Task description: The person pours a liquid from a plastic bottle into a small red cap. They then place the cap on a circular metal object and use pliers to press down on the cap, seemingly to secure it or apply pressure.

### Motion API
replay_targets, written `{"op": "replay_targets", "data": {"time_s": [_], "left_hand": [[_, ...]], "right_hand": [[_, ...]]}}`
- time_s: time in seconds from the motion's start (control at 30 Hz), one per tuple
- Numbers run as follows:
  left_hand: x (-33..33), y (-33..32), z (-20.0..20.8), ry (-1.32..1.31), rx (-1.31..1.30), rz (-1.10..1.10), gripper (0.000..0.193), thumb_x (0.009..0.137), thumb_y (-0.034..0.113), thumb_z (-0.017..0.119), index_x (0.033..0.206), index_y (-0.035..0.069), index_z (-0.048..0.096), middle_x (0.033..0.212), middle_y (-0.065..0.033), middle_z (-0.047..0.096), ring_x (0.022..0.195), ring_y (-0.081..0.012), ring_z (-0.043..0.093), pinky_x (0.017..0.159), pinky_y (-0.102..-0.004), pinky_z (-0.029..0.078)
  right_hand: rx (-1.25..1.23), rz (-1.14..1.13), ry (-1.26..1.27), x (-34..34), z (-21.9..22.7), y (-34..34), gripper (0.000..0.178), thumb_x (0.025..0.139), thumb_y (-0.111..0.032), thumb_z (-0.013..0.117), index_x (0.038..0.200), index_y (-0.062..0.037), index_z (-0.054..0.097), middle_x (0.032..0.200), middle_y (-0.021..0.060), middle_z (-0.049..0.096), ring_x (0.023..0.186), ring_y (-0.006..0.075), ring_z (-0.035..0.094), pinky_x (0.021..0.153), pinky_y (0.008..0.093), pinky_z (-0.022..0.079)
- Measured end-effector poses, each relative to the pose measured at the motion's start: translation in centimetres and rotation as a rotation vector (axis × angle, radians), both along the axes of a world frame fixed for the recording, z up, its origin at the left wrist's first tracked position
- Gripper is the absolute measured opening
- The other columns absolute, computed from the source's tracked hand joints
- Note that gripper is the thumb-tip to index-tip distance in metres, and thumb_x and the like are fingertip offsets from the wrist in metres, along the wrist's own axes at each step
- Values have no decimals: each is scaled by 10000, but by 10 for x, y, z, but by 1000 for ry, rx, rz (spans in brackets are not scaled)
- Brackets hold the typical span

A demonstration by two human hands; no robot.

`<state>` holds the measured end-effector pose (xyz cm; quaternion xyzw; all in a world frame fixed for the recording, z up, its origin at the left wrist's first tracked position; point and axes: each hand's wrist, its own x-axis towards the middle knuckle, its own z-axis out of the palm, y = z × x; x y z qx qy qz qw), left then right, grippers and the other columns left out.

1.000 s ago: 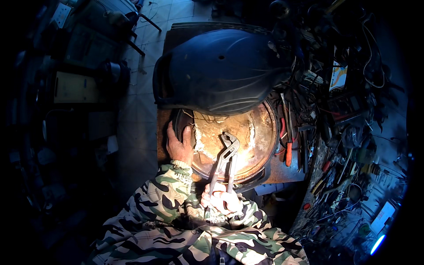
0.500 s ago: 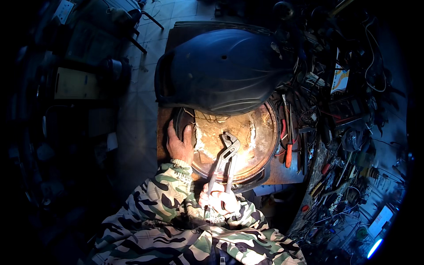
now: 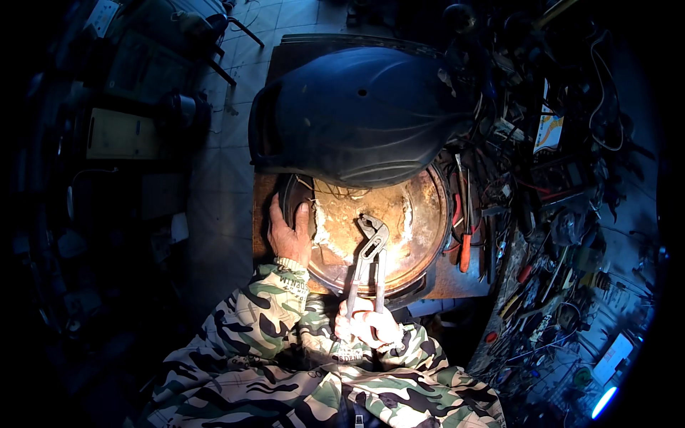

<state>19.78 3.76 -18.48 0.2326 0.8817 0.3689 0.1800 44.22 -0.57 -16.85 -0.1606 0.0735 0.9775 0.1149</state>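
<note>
My right hand [image 3: 369, 327] is closed around the handles of a pair of slip-joint pliers [image 3: 373, 246] at the near side of a round, rusty metal pan [image 3: 426, 246]. The pliers' jaws point away from me, over the pan's middle, and I see nothing between them. Brownish, crusted material with frayed white edges [image 3: 321, 225] lies in the pan. At the left rim my left hand [image 3: 289, 235] holds the pan, thumb on the inner side and fingers along the outside. A large dark, ribbed plastic cover [image 3: 349, 114] hides the pan's far part.
A screwdriver with a red handle [image 3: 465, 250] lies right of the pan on the worktable [image 3: 457, 278]. Farther right is a dense clutter of tools, cables and a multimeter [image 3: 560, 178]. Stool legs [image 3: 246, 32] stand on the tiled floor at the far left.
My right hand has shifted slightly right, and the pliers' handles have swung with it, standing straighter. The jaws stay over nearly the same spot. My left hand is almost unmoved.
</note>
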Motion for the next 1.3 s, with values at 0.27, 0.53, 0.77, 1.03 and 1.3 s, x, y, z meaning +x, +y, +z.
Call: {"op": "replay_targets", "data": {"time_s": [0.27,0.53,0.77,1.03,1.3], "left_hand": [[1,-1,-3,-29,10,22,703,945,443,685,1473,49,438,1291,-292,607,1163,-464,600,991,-479,478],[1,0,-2,2,20,3,694,947,426,685,1470,41,439,1286,-292,609,1160,-461,602,992,-478,480],[0,-1,1,-40,5,27,696,947,424,681,1473,39,436,1293,-286,609,1167,-457,598,1007,-476,469],[-1,0,-2,-23,12,16,688,952,422,679,1470,38,438,1295,-276,612,1171,-442,604,1006,-472,473],[1,2,0,-34,9,25,681,952,420,684,1469,49,444,1299,-265,618,1176,-436,608,1005,-462,481]], "right_hand": [[8,-64,36,-9,0,-8,347,914,-174,566,1192,31,529,978,140,563,903,271,531,850,453,444],[-54,31,95,12,-3,9,329,893,-127,547,1198,-6,528,1001,118,564,902,253,546,814,398,460],[7,-30,49,-2,0,-7,401,905,-159,549,1270,6,517,995,111,557,892,252,528,796,395,439],[16,-77,34,-10,4,-12,359,919,-185,544,1227,-1,523,1004,125,566,909,266,527,865,439,434],[44,4,10,4,1,3,467,917,-170,550,1314,73,524,1013,177,578,916,316,543,858,443,451]]}}
